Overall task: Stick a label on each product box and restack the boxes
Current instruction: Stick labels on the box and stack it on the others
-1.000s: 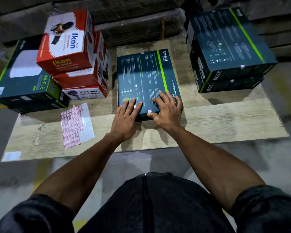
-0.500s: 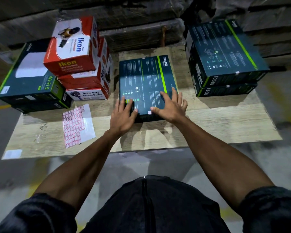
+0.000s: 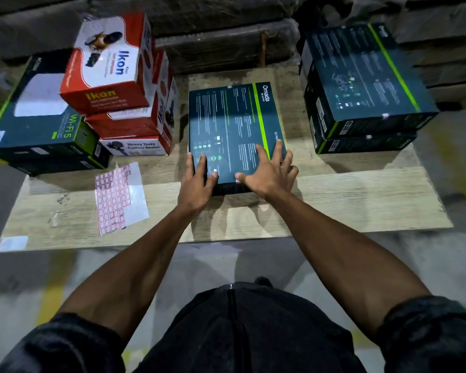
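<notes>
A flat dark teal Omada box [image 3: 232,125] with a green stripe lies in the middle of the wooden board [image 3: 347,200]. My left hand [image 3: 197,184] sits at its near left corner, fingers along the left edge and thumb on top. Spread flat, my right hand [image 3: 267,173] rests on the near right part of the lid, its fingers reaching the right edge. A sheet of red-bordered labels [image 3: 119,195] lies on the board to the left of the box.
Three red and white Ikon boxes [image 3: 111,74] are stacked at the back left, beside two teal Wi-Fi boxes [image 3: 38,125]. Two more teal boxes [image 3: 361,84] are stacked at the back right. Wrapped pallets stand behind the board; grey floor lies in front.
Both hands have slid apart on the Omada box, the left to its left edge and the right toward its right edge. The box stays flat on the board.
</notes>
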The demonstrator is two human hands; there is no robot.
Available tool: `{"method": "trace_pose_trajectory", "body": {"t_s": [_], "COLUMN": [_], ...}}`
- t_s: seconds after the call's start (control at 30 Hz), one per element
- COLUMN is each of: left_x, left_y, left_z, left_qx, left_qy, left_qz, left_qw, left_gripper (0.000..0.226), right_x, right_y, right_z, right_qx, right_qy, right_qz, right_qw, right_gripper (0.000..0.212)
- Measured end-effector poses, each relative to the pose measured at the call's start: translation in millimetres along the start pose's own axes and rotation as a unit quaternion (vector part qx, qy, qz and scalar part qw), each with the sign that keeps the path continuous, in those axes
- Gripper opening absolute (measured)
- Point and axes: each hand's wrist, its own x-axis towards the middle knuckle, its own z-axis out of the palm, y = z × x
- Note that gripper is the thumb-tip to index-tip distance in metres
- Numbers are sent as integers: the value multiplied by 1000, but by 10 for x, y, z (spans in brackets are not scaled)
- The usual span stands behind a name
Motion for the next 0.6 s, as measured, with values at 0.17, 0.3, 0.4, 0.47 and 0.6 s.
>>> {"method": "trace_pose_trajectory", "body": {"t_s": [0.17, 0.3, 0.4, 0.47, 0.6], "left_x": [-8, 0, 8, 16, 31], "left_y": [-12, -20, -22, -31, -48], "left_z": [13, 7, 9, 12, 22], "left_qx": [12, 7, 5, 8, 11], "left_qy": [1, -2, -3, -3, -4], "left_qz": [4, 4, 4, 4, 1], "left_qw": [1000, 1000, 1000, 1000, 1000], "left_gripper": [61, 61, 61, 61, 61], "right_x": [-8, 43, 66, 57, 34], "right_y": [-33, 42, 76, 67, 30], "right_z": [-19, -58, -85, -78, -32], "right_qx": [18, 58, 94, 77, 38], "right_qy": [3, -38, -52, -65, -59], "right_qz": [11, -10, -14, -12, 4], "right_qw": [1000, 998, 994, 995, 998], "right_gripper": [91, 82, 73, 84, 104]}}
